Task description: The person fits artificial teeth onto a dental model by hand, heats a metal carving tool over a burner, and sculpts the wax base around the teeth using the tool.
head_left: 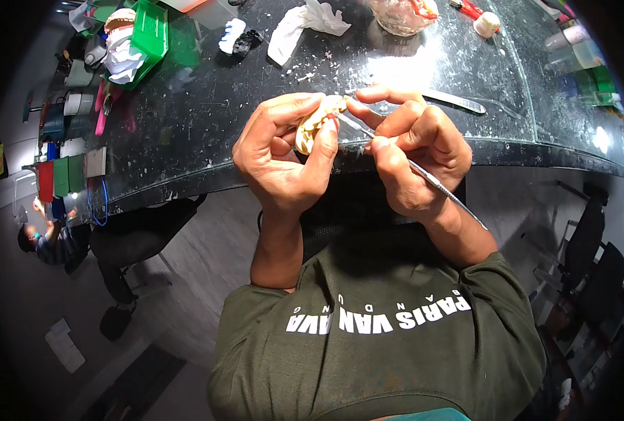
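Observation:
My left hand (273, 151) is closed around a small, curved, pale-yellow dental model (308, 133) with a pinkish part near its top, holding it just above the near edge of the dark table. In my right hand (428, 151) is a slim metal carving tool (435, 181), gripped like a pen. Its shaft slants down to the right past my wrist, while the tip end reaches up to the model's right side. Fingers partly hide the model, and whether the tip touches it is hard to tell.
Behind my right hand lies a metal spatula (456, 102). Farther back are crumpled white tissue (305, 29), a stained bowl (402, 17) and a small white jar (487, 25). A green bin (149, 38) holds tissue and a dental model. Another person (56, 242) sits far left; chairs (584, 231) stand right.

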Motion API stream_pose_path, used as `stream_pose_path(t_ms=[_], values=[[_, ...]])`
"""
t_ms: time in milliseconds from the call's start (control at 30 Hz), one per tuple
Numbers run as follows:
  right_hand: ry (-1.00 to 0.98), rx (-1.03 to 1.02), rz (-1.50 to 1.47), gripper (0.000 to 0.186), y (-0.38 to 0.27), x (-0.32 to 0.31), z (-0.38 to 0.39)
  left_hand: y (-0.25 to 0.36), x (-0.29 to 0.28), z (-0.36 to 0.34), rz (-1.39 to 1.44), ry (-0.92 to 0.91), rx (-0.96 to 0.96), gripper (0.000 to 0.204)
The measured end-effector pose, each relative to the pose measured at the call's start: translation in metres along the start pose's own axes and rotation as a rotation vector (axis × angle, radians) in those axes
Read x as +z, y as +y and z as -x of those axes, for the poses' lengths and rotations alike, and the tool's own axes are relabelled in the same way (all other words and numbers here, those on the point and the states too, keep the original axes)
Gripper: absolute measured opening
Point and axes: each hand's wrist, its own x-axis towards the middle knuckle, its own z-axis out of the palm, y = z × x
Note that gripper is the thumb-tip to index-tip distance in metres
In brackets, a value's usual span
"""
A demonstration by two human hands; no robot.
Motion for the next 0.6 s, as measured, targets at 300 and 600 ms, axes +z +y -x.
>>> stream_pose_path(t_ms=[300,600], values=[[0.032,0.04,-0.084,0.016,0.002,0.0,0.0,0.003,0.003,-0.002,0.02,0.022,-0.073,0.026],[0.17,0.125,0.127,0.014,-0.018,-0.017,-0.032,0.003,-0.002,0.0,0.035,0.005,-0.106,0.023]])
